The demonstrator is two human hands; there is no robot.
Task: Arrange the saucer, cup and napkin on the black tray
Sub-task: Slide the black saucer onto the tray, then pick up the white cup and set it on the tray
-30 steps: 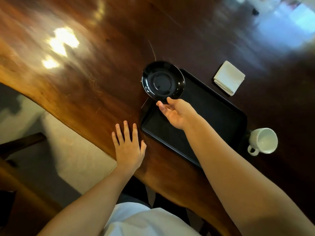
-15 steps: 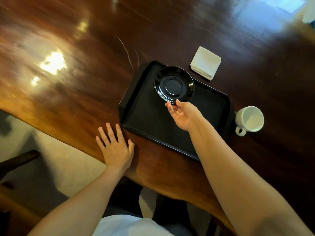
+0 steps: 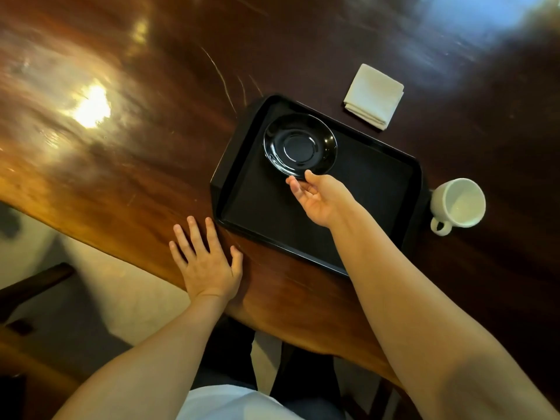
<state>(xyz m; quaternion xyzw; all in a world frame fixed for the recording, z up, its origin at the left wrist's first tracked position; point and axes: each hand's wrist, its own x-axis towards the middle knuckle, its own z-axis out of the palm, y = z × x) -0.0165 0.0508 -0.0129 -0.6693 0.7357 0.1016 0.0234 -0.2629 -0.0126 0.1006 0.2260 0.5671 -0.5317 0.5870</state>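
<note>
A: Since the wooden tabletop (image 3: 127, 140) carries everything, why does the black tray (image 3: 378, 189) sit so close to its near edge?

B: Within easy reach, I'd judge. The left hand (image 3: 209, 265) lies flat on the wood just beside the tray's near left corner, fingers (image 3: 194, 230) spread and holding nothing, probably bracing the body during the reach.

A: And the right hand (image 3: 321, 197)?

B: It reaches over the tray and pinches the near rim of the black saucer (image 3: 300, 145), thumb on top, the other fingertips under the edge. The saucer is in the tray's far left part; whether it rests fully flat or is a touch lifted I cannot tell.

A: Why grip only the rim?

B: Likely so the dish can be set down and let go without trapping fingers beneath it.

A: What remains?

B: The white cup (image 3: 457, 204), tipped on its side on the tabletop just beside the tray's right edge, and the folded white napkin (image 3: 374, 95), off the tray beyond its far side.
</note>
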